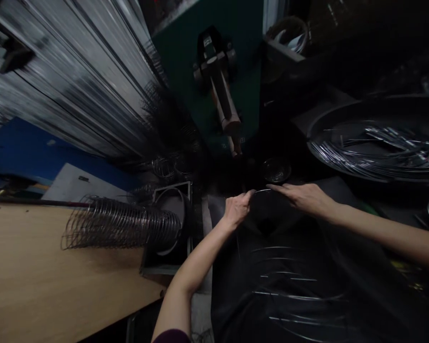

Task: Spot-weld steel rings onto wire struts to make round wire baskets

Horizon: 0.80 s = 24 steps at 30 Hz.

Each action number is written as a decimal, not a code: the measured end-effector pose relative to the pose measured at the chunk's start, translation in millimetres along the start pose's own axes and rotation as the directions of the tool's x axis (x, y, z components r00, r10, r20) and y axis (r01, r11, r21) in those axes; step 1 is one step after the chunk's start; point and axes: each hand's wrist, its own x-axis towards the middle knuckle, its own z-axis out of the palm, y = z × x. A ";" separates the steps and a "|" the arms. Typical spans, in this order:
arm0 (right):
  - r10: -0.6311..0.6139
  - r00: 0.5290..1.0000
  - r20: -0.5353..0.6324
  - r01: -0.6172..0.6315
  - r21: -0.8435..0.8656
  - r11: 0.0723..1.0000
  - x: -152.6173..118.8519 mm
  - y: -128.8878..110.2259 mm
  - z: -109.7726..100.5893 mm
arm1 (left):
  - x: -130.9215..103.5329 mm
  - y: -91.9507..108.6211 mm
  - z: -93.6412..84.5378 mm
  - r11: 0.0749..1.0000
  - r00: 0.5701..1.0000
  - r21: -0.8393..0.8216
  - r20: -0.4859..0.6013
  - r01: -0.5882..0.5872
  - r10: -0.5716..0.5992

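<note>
A thin bright metal wire (pixel 263 190) spans the short gap between my two hands. My left hand (pixel 238 208) is closed, pinching its left end between thumb and fingers. At the other end, my right hand (pixel 305 197) grips the wire with fingers stretched forward and pressed together. Just beyond my hands is the tip of a machine's copper-coloured arm (pixel 232 126), mounted on a green housing (pixel 178 52). Several loose curved wires (pixel 296 297) lie on the dark cloth (pixel 236 305) below my hands. Whether the held wire continues behind my fingers is hidden.
Many wire rings (pixel 117 224) hang along a rod on the left, reaching a dark box (pixel 189 190) beside a wooden board (pixel 32 276). A large round basin (pixel 314 128) on the right holds many curved wires. A small round dish (pixel 277 169) sits behind my right hand.
</note>
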 end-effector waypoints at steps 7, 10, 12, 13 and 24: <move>-0.010 0.982 0.190 0.042 -0.163 0.986 7.0 5.6 2.8 | 4.8 -8.2 1.7 0.992 1.000 -0.127 -0.014 -0.024 0.023; 0.003 0.981 0.196 0.025 -0.143 0.989 28.3 2.6 -13.8 | 15.7 -11.6 -22.3 1.000 1.000 0.015 0.010 -0.021 0.020; 0.024 0.983 0.183 -0.002 -0.122 0.993 44.0 -1.5 -28.5 | 23.6 -13.2 -44.8 0.985 1.000 0.172 0.024 -0.015 0.011; 0.040 0.984 0.174 -0.022 -0.102 0.995 50.8 -3.8 -35.6 | 26.9 -14.0 -55.8 0.972 1.000 0.236 0.028 -0.015 0.009; 0.072 0.994 0.086 -0.055 -0.188 0.981 94.8 -10.1 -66.7 | 52.4 -27.5 -108.3 0.999 0.995 0.039 -0.097 0.006 -0.003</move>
